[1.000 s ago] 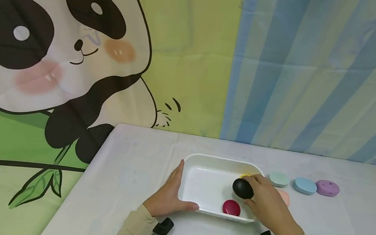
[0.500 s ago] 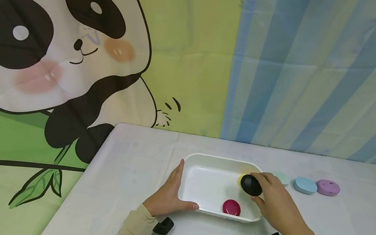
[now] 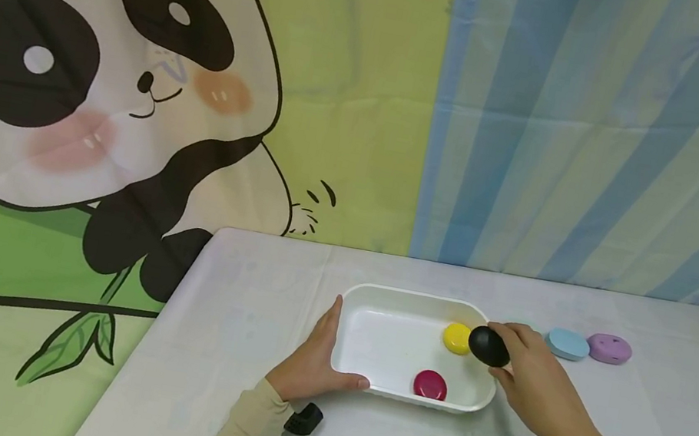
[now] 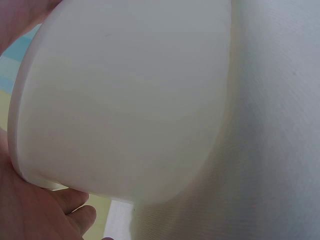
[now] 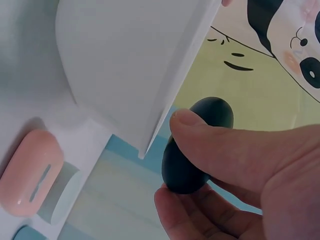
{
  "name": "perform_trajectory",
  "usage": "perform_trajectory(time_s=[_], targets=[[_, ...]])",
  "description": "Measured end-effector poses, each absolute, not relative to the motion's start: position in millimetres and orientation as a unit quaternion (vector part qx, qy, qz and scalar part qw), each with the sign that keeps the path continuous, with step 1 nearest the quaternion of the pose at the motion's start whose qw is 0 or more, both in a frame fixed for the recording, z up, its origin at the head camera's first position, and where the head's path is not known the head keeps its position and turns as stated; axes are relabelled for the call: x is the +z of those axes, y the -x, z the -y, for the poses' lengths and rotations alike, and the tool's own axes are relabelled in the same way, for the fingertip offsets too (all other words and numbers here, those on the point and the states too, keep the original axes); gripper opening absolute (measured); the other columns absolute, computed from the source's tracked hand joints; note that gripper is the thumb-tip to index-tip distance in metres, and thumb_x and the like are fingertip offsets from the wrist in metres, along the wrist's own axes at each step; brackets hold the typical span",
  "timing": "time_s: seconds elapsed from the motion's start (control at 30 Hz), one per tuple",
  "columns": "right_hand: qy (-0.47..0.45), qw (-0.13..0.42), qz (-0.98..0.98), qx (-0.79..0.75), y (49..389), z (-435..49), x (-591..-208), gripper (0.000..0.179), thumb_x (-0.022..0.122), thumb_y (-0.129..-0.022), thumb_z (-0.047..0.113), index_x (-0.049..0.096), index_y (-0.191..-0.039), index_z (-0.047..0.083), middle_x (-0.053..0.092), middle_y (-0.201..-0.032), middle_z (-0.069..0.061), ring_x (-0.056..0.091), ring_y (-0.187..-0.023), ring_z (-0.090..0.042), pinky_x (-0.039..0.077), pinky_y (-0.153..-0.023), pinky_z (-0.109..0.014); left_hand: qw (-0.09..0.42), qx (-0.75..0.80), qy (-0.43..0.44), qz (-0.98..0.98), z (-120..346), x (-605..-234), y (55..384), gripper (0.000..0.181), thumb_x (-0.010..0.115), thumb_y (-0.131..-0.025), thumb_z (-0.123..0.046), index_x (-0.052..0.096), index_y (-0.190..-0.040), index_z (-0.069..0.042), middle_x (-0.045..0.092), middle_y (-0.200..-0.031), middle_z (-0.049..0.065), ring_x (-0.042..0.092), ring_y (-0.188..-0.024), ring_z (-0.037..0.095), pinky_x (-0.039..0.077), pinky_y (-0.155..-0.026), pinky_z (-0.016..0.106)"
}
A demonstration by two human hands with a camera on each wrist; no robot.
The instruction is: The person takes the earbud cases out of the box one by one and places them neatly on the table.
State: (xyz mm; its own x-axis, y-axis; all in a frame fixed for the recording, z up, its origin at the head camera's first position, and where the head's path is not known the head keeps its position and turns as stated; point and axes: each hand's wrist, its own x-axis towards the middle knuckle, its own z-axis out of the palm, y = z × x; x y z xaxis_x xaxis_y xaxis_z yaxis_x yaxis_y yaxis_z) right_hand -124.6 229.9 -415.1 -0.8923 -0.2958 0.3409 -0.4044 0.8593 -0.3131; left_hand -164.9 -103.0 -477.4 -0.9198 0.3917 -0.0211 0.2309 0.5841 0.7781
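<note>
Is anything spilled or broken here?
Nothing stands out: I see no spill or break. The yellow piece and red piece lie in the white tray, and the right hand holds the black piece.

Comprises white tray [image 3: 383, 353] held by left hand [image 3: 316, 364] and containing yellow disc [image 3: 457, 338] and red disc [image 3: 431, 384], plus black piece [image 3: 487, 346] in right hand [image 3: 538, 384], blue piece [image 3: 566, 344], purple piece [image 3: 609, 349].

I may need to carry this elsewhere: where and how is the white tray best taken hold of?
Probably by both short ends, coming from left and right: the white tray is oblong, with its rim raised above the table. The left hand grips its left end; the right hand holds the black piece, so would need freeing first.
</note>
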Motion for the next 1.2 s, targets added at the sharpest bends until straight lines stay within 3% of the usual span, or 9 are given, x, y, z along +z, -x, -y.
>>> perform_trajectory(time_s=[0.17,0.53,0.9,1.2], targets=[[-0.177,0.146,0.956,0.185,123,-235,-415,0.062,0.081,-0.065,0.0,0.053,-0.121,-0.004,0.053,-0.112,-0.019,0.052,-0.1,-0.036,0.048,-0.079,-0.051,0.092,0.418,-0.177,-0.887,103,-478,165,0.132,0.075,-0.058,-0.065,-0.012,-0.148,-0.023,-0.001,-0.154,-0.006,0.01,-0.139,0.017,0.025,-0.106,0.048],[-0.16,0.141,0.958,0.19,118,-248,-417,0.059,0.079,-0.07,0.007,0.052,-0.121,-0.005,0.051,-0.112,-0.019,0.048,-0.102,-0.036,0.048,-0.079,-0.052,0.099,0.423,-0.181,-0.882,103,-477,164,0.13,0.077,-0.06,-0.062,-0.018,-0.144,-0.034,-0.004,-0.154,-0.007,0.007,-0.14,0.016,0.023,-0.107,0.048],[-0.147,0.13,0.966,0.17,116,-266,-421,0.059,0.077,-0.069,-0.003,0.05,-0.122,-0.007,0.048,-0.114,-0.026,0.049,-0.101,-0.042,0.046,-0.078,-0.056,0.103,0.426,-0.175,-0.882,104,-478,164,0.129,0.078,-0.06,-0.06,-0.018,-0.144,-0.036,-0.004,-0.153,-0.009,0.007,-0.139,0.015,0.024,-0.107,0.048],[-0.176,0.175,0.955,0.163,116,-285,-436,0.062,0.078,-0.062,-0.009,0.051,-0.118,-0.011,0.05,-0.108,-0.026,0.048,-0.097,-0.042,0.044,-0.077,-0.057,0.098,0.421,-0.18,-0.883,104,-479,166,0.13,0.076,-0.059,-0.064,-0.017,-0.144,-0.034,-0.003,-0.154,-0.007,0.007,-0.14,0.016,0.024,-0.106,0.049]])
